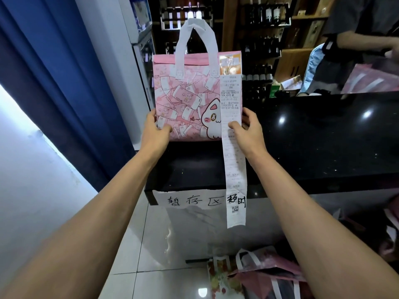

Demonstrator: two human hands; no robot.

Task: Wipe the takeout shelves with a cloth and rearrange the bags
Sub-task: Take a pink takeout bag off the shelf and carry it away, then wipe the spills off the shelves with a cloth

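A pink takeout bag (187,98) with a cartoon cat print and white handles stands upright on the black glossy shelf top (313,134), near its left end. My left hand (156,131) grips the bag's lower left edge. My right hand (248,128) holds its lower right edge, thumb pressed on a long white receipt (234,165) that hangs from the bag's top right corner down past the shelf's front. No cloth is in view.
A handwritten paper label (194,200) is taped to the shelf's front edge. More pink bags (265,275) lie on the tiled floor below, and another pink bag (371,80) sits at the far right by a second person (354,42). Bottle racks (261,46) stand behind.
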